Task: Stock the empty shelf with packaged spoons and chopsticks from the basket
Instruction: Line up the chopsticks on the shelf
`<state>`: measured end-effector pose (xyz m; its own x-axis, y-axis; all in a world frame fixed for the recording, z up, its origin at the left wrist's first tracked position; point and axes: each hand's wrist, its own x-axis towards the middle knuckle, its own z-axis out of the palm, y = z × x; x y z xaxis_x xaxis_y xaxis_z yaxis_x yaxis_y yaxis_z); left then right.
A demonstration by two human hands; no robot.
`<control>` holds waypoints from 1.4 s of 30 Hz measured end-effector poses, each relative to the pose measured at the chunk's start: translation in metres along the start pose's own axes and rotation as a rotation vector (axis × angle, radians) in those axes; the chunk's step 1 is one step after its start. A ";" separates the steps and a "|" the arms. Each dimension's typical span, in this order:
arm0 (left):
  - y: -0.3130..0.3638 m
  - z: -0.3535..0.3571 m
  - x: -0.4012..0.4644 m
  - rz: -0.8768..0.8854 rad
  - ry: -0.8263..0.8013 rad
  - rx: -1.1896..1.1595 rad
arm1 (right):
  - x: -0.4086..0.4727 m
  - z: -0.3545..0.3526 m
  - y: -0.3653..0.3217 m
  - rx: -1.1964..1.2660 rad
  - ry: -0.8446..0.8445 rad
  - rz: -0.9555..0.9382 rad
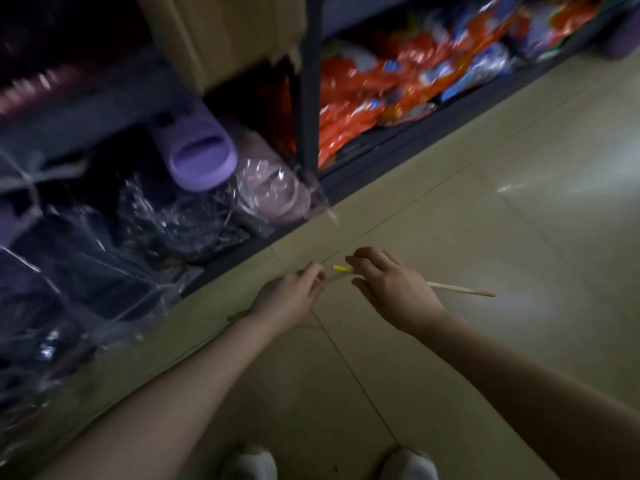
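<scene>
Head view, left to right: the left hand pinches one end of a chopstick pack and the right hand grips its middle — held low over the floor tiles. One pack counted; no basket, spoons or empty shelf visible, so progress cannot be judged. Two slippers nearby — one purple, one pink.

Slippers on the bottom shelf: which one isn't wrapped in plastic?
The lilac slipper, bare and matte; the pink slipper beside it sits inside glossy clear wrap.
</scene>
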<state>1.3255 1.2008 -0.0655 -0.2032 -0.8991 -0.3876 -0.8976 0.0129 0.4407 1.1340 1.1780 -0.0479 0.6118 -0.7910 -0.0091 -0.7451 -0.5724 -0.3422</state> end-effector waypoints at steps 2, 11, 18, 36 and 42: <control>0.053 -0.062 -0.023 0.085 0.059 -0.096 | -0.006 -0.074 -0.012 -0.034 0.006 -0.027; 0.232 -0.356 -0.156 0.106 0.194 -0.139 | -0.040 -0.428 -0.067 -0.265 0.096 0.042; 0.316 -0.498 -0.219 0.078 0.492 -0.534 | -0.031 -0.588 -0.105 -0.307 0.196 0.118; 0.286 -0.687 -0.306 0.241 0.773 0.262 | 0.115 -0.711 -0.301 -0.171 0.223 -0.206; 0.185 -0.803 -0.286 0.271 0.586 0.345 | 0.201 -0.732 -0.355 0.031 0.202 -0.230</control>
<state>1.5315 1.1090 0.7771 -0.2803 -0.9299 0.2380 -0.9371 0.3188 0.1419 1.3268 1.0635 0.7596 0.6960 -0.6701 0.2578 -0.5830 -0.7371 -0.3418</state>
